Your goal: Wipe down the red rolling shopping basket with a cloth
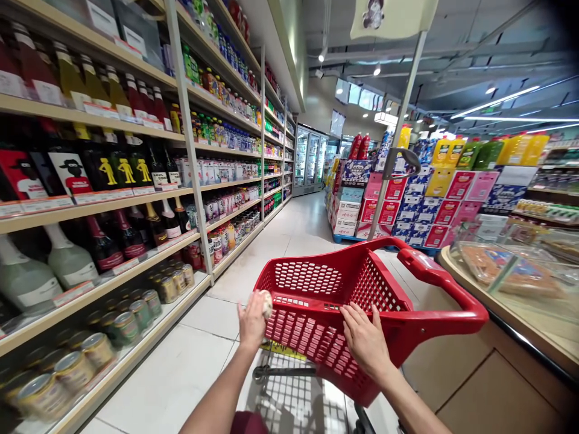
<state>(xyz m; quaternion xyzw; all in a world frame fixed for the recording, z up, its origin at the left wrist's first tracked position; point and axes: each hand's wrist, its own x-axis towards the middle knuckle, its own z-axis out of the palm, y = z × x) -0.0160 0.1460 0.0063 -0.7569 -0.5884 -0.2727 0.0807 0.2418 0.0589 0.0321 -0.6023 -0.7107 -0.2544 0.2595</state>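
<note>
A red plastic shopping cart (307,337) with a perforated basket stands in front of me, its handle (452,295) off to the right. My right hand (366,337) grips the near side rim, fingers hooked over the top edge and their tips partly hidden. At the basket's left front corner, my left hand (252,319) is closed around a small whitish lump (267,304) with a mottled surface; I cannot tell what it is. The inside of the basket that shows is bare red plastic. A lower wire rack with a yellow panel (284,349) shows beneath it.
Shelves (154,199) of bottles and cans line the left side. Stacked drink cartons (416,205) with juice bottles on top stand ahead to the right, beside a pole (398,132). A counter (511,313) with packaged food borders the right. Glass-door fridges (310,157) stand at the far end.
</note>
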